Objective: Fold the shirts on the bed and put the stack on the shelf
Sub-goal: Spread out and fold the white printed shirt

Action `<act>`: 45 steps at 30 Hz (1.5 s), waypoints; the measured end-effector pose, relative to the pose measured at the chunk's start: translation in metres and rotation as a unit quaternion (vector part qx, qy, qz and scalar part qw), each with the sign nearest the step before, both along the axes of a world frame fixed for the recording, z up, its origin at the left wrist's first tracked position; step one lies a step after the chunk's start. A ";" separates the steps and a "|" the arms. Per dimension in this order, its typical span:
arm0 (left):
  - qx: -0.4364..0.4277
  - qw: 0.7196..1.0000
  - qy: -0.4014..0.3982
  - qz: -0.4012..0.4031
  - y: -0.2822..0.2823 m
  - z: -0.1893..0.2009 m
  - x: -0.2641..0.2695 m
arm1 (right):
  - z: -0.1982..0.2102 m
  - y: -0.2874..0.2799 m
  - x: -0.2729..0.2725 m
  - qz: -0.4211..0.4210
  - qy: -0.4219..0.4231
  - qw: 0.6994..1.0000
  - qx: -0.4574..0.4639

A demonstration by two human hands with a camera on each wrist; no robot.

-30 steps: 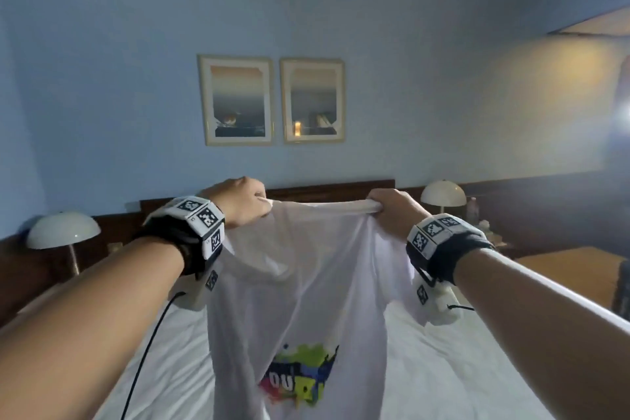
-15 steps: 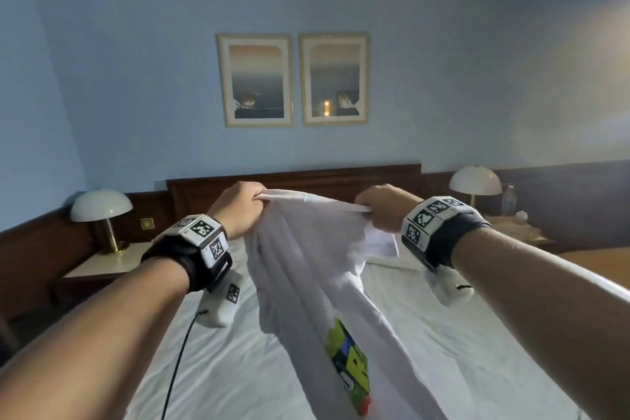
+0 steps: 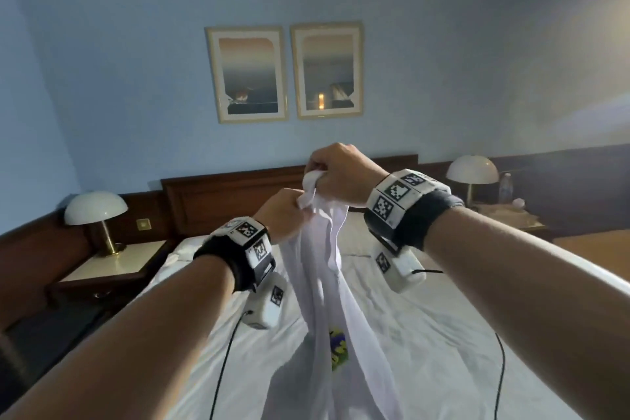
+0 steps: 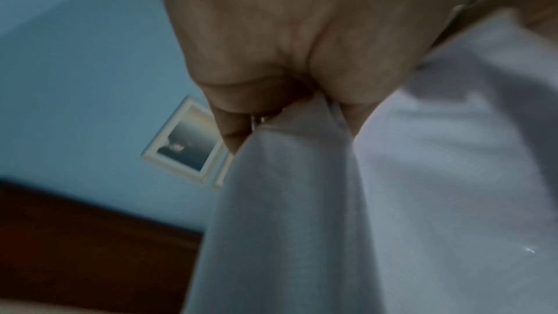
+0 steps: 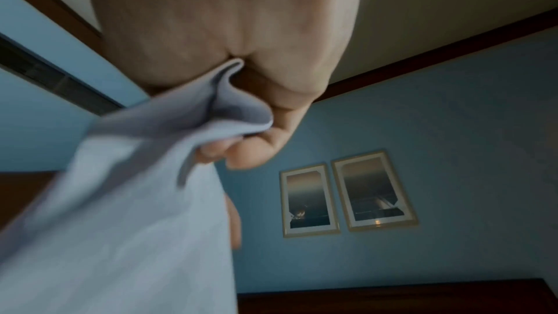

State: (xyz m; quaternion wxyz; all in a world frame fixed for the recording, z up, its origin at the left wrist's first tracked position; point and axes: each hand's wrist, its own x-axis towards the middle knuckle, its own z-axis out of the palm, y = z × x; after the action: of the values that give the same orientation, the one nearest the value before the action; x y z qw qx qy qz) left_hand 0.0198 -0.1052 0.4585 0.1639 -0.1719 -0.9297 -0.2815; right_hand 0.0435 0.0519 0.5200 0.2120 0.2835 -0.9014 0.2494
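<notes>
A white shirt (image 3: 327, 300) with a colourful print (image 3: 338, 349) hangs lengthwise in the air above the bed (image 3: 426, 351). My left hand (image 3: 281, 213) grips its top edge with curled fingers. My right hand (image 3: 337, 174) grips the same edge just above and to the right, almost touching the left. The shirt is doubled over, its two top corners brought together. In the left wrist view the cloth (image 4: 302, 199) runs out of my fist (image 4: 290, 56). In the right wrist view the fabric (image 5: 135, 199) is pinched between my thumb and fingers (image 5: 241, 149).
A dark wooden headboard (image 3: 238, 194) stands behind the bed. Nightstands with white dome lamps (image 3: 95, 211) (image 3: 472, 170) flank it, and a bottle (image 3: 505, 186) stands on the right one. Two framed pictures (image 3: 284, 73) hang on the blue wall. Wrist camera cables trail down over the white sheet.
My hands have come together from a shirt's width apart, folding the shirt in half lengthwise. The right hand rose a little above the left. The print has turned edge-on.
</notes>
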 end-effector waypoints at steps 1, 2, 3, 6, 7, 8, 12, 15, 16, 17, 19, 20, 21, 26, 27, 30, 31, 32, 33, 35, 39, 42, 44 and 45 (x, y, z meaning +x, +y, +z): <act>-0.024 0.998 0.059 -0.001 -0.007 0.010 0.000 | -0.001 0.003 0.002 0.017 -0.009 1.000 -0.014; -0.029 0.993 0.111 -0.009 -0.015 0.020 0.000 | -0.003 0.006 0.003 0.031 -0.024 0.999 -0.019; -0.048 0.988 0.144 -0.014 -0.024 0.029 -0.003 | -0.007 0.010 0.002 0.043 -0.049 0.998 -0.020; 0.020 0.997 0.077 -0.007 -0.047 0.056 -0.009 | -0.031 0.019 -0.005 0.052 -0.163 0.985 -0.021; 0.027 0.996 0.082 -0.006 -0.051 0.064 -0.011 | -0.041 0.020 -0.009 0.043 -0.178 0.983 -0.012; 0.024 0.995 0.091 -0.010 -0.053 0.073 -0.009 | -0.050 0.019 -0.013 0.026 -0.183 0.983 0.006; 0.010 0.993 0.101 -0.054 -0.051 0.105 -0.004 | -0.075 -0.005 -0.023 -0.020 -0.146 0.988 0.035; -0.008 0.988 0.135 -0.080 -0.045 0.124 0.002 | -0.078 -0.022 -0.027 -0.026 -0.078 0.996 -0.029; -0.010 0.985 0.149 -0.087 -0.044 0.129 0.004 | -0.078 -0.025 -0.029 -0.033 -0.064 0.996 -0.042; -0.009 0.984 0.157 -0.089 -0.044 0.133 0.004 | -0.079 -0.026 -0.032 -0.041 -0.049 0.997 -0.049; 0.000 0.983 0.168 -0.081 -0.048 0.140 0.008 | -0.081 -0.024 -0.037 -0.058 -0.025 0.996 -0.054; 0.006 0.983 0.168 -0.074 -0.052 0.142 0.011 | -0.082 -0.020 -0.040 -0.068 -0.025 0.996 -0.058; 0.015 0.984 0.167 -0.066 -0.057 0.144 0.012 | -0.084 -0.014 -0.043 -0.077 -0.030 0.995 -0.062; 0.028 0.983 0.173 -0.049 -0.088 0.141 0.017 | -0.094 0.011 -0.054 -0.125 -0.085 0.988 -0.025; 0.022 0.983 0.179 -0.041 -0.093 0.137 0.016 | -0.095 0.014 -0.056 -0.137 -0.101 0.985 -0.024; 0.014 0.991 0.132 -0.022 -0.111 0.111 0.009 | -0.088 0.018 -0.058 -0.139 -0.111 0.981 -0.074; 0.002 0.995 0.102 -0.024 -0.117 0.101 0.005 | -0.084 0.016 -0.059 -0.128 -0.102 0.982 -0.099; -0.024 0.997 0.069 -0.015 -0.123 0.090 0.000 | -0.080 0.013 -0.058 -0.115 -0.093 0.982 -0.119; -0.070 0.997 0.040 0.001 -0.127 0.080 -0.002 | -0.075 0.009 -0.057 -0.103 -0.087 0.982 -0.131; -0.179 0.983 -0.036 0.028 -0.128 0.060 -0.004 | -0.065 0.000 -0.054 -0.087 -0.082 0.985 -0.120; -0.190 0.939 -0.287 -0.016 -0.104 0.028 0.004 | -0.050 -0.016 -0.046 -0.083 -0.053 0.995 -0.020; -0.126 0.955 -0.265 -0.052 -0.084 0.009 0.003 | -0.045 -0.023 -0.038 -0.097 -0.008 0.994 0.042; -0.069 0.979 -0.175 -0.082 -0.064 -0.003 0.005 | -0.043 -0.027 -0.033 -0.098 0.025 0.992 0.069; -0.059 0.986 -0.130 -0.079 -0.053 -0.009 0.007 | -0.042 -0.028 -0.030 -0.096 0.036 0.992 0.077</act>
State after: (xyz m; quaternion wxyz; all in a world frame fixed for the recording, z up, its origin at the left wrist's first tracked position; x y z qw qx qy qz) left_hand 0.0264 -0.1581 0.4494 0.0078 -0.2163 -0.9416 -0.2580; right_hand 0.0137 0.0240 0.4782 0.2452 0.2196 -0.9328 0.1469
